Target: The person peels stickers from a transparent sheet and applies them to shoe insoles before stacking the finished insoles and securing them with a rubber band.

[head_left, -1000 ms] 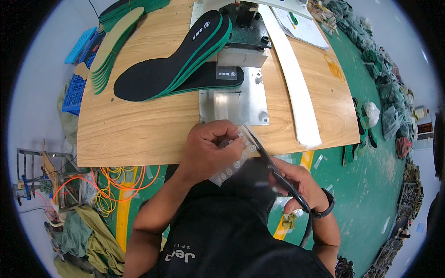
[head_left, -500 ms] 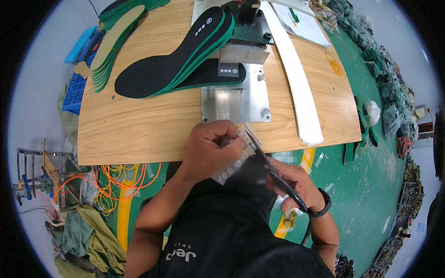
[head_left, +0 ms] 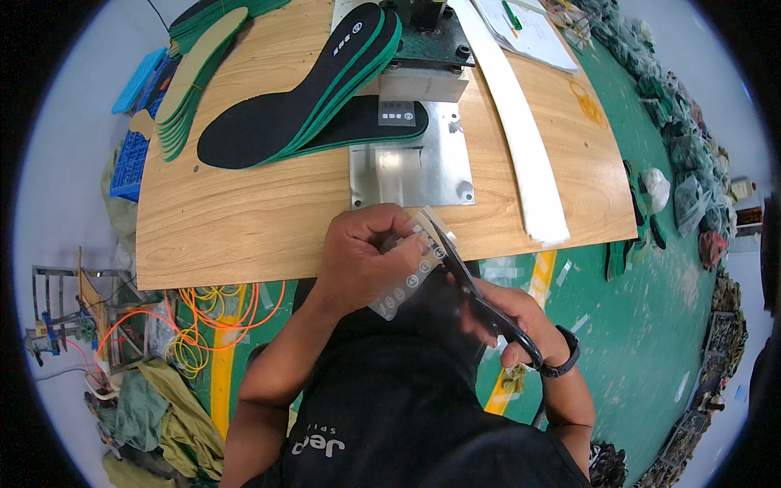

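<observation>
Just in front of the table's near edge, my left hand (head_left: pixel 370 252) pinches a clear plastic sheet (head_left: pixel 399 299) printed with rows of small pale logos. My right hand (head_left: pixel 521 313) has its fingers around the handles of black scissors (head_left: pixel 484 305). The blades lie along the sheet's right side, with a narrow strip of film beside them. Beyond my hands is a press with a bare metal base plate (head_left: pixel 407 179). Black insoles with green edges (head_left: pixel 272 122) are stacked at its left. A lower insole rests partly on the plate, a clear printed label (head_left: pixel 396 114) on its heel.
The press's dark upper block (head_left: pixel 427 41) overhangs the plate. A long white strip (head_left: pixel 521 138) crosses the wooden table (head_left: pixel 244 228) at right, near an open notebook (head_left: pixel 529 37). More insoles (head_left: pixel 191 89) stand far left. Orange hoses (head_left: pixel 220 325) lie on the green floor.
My head view has shifted slightly, so the table things sit a little higher. Both hands keep their grips, and the scissors remain at the sheet's edge.
</observation>
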{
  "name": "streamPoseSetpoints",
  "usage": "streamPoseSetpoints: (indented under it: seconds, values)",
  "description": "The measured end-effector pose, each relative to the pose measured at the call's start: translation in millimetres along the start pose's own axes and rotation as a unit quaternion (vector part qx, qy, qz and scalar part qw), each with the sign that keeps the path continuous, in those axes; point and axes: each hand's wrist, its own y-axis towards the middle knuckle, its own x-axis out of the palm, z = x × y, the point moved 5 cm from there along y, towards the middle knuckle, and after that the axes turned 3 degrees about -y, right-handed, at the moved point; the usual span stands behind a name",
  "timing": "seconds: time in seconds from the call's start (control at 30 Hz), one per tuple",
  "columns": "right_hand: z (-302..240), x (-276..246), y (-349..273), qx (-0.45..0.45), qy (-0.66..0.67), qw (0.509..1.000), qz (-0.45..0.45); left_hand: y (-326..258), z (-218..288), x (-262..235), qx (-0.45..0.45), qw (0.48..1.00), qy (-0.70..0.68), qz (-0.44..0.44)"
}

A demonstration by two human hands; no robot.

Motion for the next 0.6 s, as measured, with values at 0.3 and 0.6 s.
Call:
streamPoseSetpoints:
  seconds: [0.3,0.6]
  values:
    - [3.5,3.2,-3.1,-0.012,-0.007,1.000,0.005,-1.1,0.3,1.9,0.012,1.000,0.013,-0.006]
    - [7.2,2.1,-9.4,-0.022,-0.044,0.998,0.046,-2.7,-1.5,0.6,0.006,1.000,0.000,-0.015]
